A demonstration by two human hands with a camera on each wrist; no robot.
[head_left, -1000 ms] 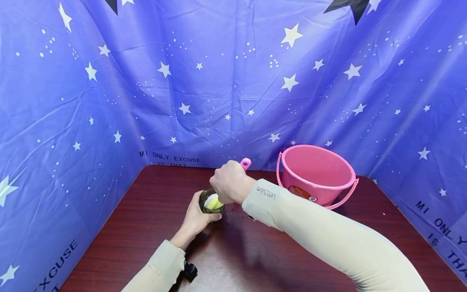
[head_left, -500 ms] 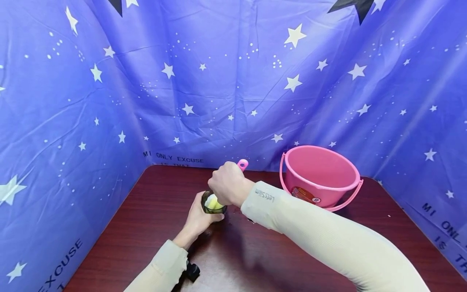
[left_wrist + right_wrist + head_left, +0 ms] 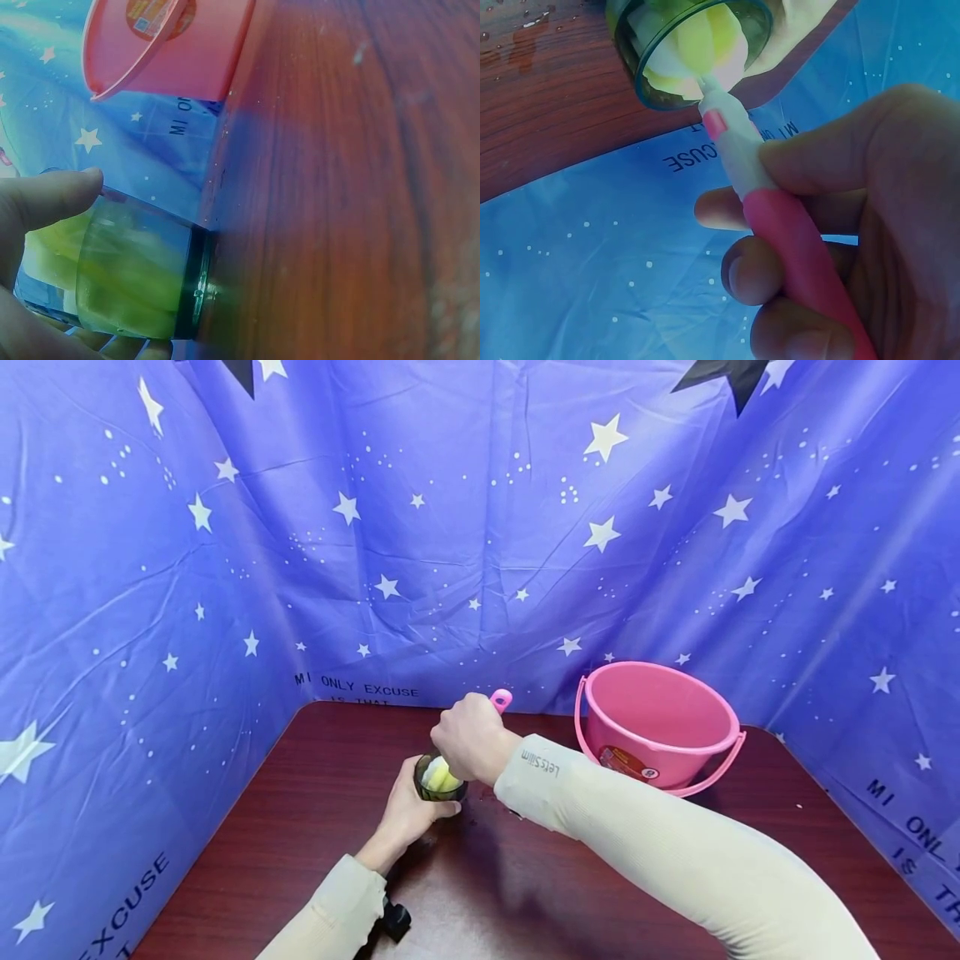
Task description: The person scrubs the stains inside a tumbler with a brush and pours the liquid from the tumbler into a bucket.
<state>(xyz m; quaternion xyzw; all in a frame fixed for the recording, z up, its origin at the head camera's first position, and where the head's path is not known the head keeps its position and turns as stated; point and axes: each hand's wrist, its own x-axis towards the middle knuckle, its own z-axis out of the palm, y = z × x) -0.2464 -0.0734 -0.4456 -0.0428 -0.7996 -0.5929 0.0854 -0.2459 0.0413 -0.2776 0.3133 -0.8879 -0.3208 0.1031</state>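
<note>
My left hand (image 3: 407,814) grips a green-tinted drinking glass (image 3: 135,270) round its side, thumb on the near side and fingers behind. Upright, the glass has its thick base right at the tabletop. Inside it sits the yellow-and-white sponge head (image 3: 705,45) of a cup brush, seen through the wall in the left wrist view. My right hand (image 3: 472,739) holds the brush's pink-and-white handle (image 3: 791,232) from above, with fingers curled round it and the thumb along its white neck. The handle's pink looped end (image 3: 501,698) sticks out above the fist.
A pink bucket (image 3: 686,768) with its carrying handle lowered stands at the back right of the dark red wooden table (image 3: 300,835). Water drops (image 3: 529,22) dot the tabletop near the glass. Blue star-printed cloth (image 3: 450,527) hangs round the back and sides.
The head view has shifted slightly. The brush's looped end has tipped a little to the left, while both hands keep their grips and the sponge stays in the glass.
</note>
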